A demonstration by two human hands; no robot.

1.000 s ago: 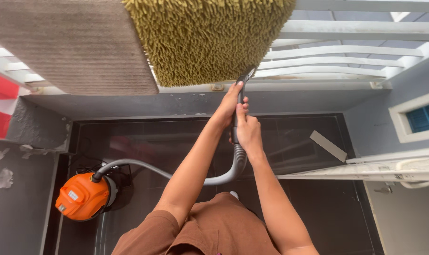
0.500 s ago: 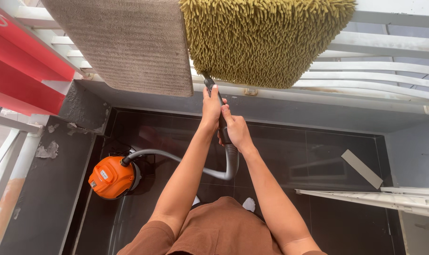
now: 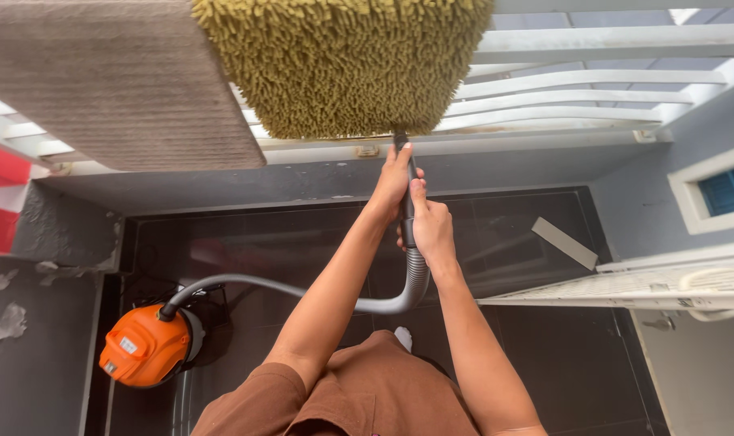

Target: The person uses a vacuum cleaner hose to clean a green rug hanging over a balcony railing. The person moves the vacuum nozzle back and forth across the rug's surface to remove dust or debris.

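Both my hands grip the dark handle of a vacuum hose (image 3: 383, 305). My left hand (image 3: 393, 179) is higher up, my right hand (image 3: 430, 226) just below it. The nozzle tip (image 3: 400, 140) touches the lower edge of a shaggy olive-green mat (image 3: 342, 64) that hangs over a white railing (image 3: 577, 81). The grey ribbed hose curves down and left to an orange canister vacuum (image 3: 145, 345) on the dark tiled floor.
A flat grey-brown mat (image 3: 108, 81) hangs on the railing left of the green one. A pale strip (image 3: 564, 243) lies on the floor at right, above a white frame (image 3: 625, 287). A grey wall with a blue-louvred window (image 3: 726, 190) stands at right.
The nozzle has moved right along the green mat's lower edge, from near its left side to its right part. The view has swung back right, so the red panel at left is mostly out of view.
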